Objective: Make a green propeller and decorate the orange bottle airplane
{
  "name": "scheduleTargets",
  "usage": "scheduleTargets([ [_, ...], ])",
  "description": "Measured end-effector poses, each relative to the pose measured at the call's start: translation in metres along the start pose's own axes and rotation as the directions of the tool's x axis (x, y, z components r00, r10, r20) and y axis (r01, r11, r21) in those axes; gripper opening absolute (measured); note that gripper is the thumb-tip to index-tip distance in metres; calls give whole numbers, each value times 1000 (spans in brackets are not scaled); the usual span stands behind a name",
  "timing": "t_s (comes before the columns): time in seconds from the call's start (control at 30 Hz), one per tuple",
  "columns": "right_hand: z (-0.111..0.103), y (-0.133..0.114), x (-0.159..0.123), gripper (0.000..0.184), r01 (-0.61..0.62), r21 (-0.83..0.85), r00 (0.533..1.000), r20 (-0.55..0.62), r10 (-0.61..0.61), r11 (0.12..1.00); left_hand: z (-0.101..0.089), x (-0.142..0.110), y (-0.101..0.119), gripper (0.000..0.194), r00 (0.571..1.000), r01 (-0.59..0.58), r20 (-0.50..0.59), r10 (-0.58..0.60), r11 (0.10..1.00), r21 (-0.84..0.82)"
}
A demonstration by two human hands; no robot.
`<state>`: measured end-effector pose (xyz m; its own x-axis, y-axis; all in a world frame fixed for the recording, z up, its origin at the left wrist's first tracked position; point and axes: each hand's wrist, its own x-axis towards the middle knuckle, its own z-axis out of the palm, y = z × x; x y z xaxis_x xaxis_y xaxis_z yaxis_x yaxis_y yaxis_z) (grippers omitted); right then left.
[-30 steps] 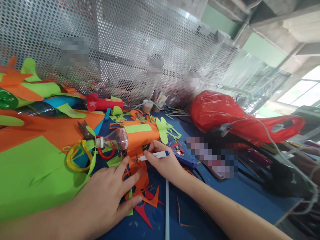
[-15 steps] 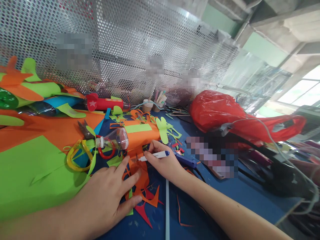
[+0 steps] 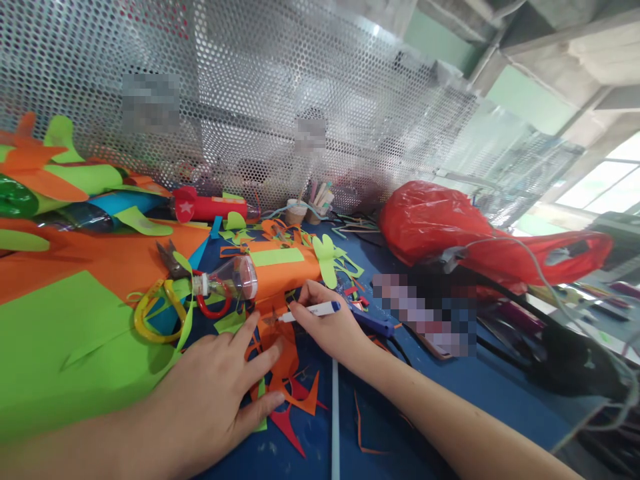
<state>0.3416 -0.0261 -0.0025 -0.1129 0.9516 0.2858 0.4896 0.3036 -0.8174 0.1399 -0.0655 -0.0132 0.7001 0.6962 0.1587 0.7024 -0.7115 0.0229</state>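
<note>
My right hand (image 3: 327, 320) grips a white marker (image 3: 313, 311) with a blue end. The marker's tip meets an orange paper piece (image 3: 285, 347), where a small dark drawn mark shows. With fingers spread, my left hand (image 3: 225, 380) presses on the left side of that orange paper. Just beyond lies a clear plastic bottle (image 3: 233, 277) on its side, its body wrapped in orange paper (image 3: 287, 273) with a green strip. Green paper petals (image 3: 325, 260) stand at its far end. Yellow-handled scissors (image 3: 160, 313) rest left of the bottle's cap.
Green sheets (image 3: 90, 333) cover the left side of the blue table (image 3: 425, 393). Red scraps (image 3: 287, 430) lie near my left thumb. A blue glue gun (image 3: 373, 323), a phone (image 3: 425, 320) and a red plastic bag (image 3: 430, 220) are at the right. A perforated metal screen (image 3: 250, 87) stands behind.
Both hands stay almost in place. The marker has shifted very slightly, its tip still at the orange paper.
</note>
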Motion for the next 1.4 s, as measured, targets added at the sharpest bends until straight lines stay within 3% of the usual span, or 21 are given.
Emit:
scheduleTargets([
  [1.4, -1, -1, 1, 19, -9, -31, 1000, -13, 9, 999, 6, -1, -2, 58, 999, 6, -37, -7, 1000, -18],
])
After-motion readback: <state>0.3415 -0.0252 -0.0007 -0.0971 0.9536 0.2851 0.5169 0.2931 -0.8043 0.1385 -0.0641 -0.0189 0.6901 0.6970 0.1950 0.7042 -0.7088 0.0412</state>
